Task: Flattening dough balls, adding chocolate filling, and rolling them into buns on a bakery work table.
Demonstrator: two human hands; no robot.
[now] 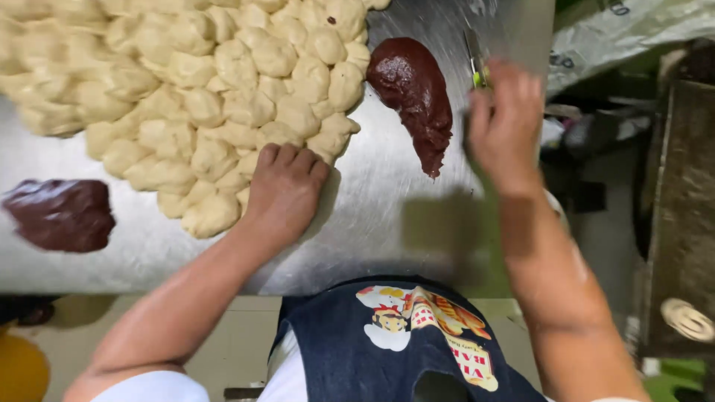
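Centrally, the left hand (287, 186) is pressed, fingers curled, onto a dough piece at the dough pile (194, 82) edge; right of it, a green-handled knife (477, 59) is gripped by the right hand (506, 119), beside a brown paste lump (413, 97).

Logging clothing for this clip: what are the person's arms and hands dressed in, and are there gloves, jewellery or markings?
Both forearms are bare, and the left hand and right hand wear no gloves. No rings, watch or bracelet show. White short sleeves end near the upper arms. A dark denim apron with a colourful cartoon print covers the front. The right hand is motion-blurred, so fine detail there is unclear.
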